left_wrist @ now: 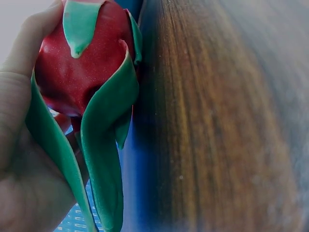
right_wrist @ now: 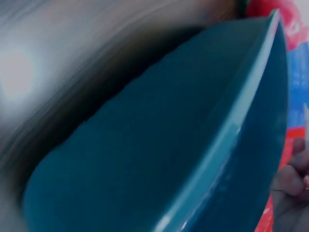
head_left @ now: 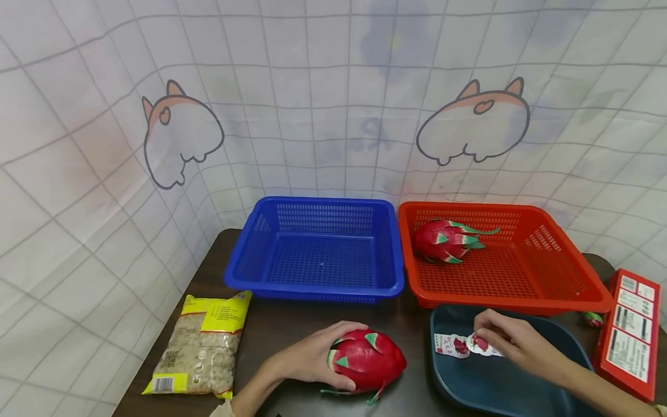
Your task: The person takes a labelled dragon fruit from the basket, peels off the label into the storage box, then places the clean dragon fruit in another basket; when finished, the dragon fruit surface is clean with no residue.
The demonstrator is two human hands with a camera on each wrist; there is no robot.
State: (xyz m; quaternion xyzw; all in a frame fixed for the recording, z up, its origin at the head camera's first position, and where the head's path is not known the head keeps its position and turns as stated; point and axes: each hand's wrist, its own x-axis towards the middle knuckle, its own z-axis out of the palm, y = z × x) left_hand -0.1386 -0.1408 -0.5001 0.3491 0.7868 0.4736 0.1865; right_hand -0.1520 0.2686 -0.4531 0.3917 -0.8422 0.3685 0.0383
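My left hand [head_left: 307, 354] grips a red dragon fruit [head_left: 369, 360] with green leaf tips at its stem end, low over the dark table. In the left wrist view the thumb lies along the fruit's [left_wrist: 79, 67] side, and long green leaves hang down toward the palm. My right hand [head_left: 513, 337] is over the dark teal tub [head_left: 500, 388] and pinches a small white sticker [head_left: 482, 346] printed with a dragon fruit. A label strip [head_left: 450, 346] with a similar picture shows just left of the sticker. The right wrist view shows mostly the tub's side [right_wrist: 145, 130], with the hand [right_wrist: 292, 176] at the right edge.
A blue basket [head_left: 320, 292] stands at the back, beside a red basket [head_left: 484, 301] holding another dragon fruit [head_left: 443, 240]. On the left lies a yellow-topped bag [head_left: 200, 347]. A red box [head_left: 630, 333] and a small green-and-red item [head_left: 593, 319] sit at the right.
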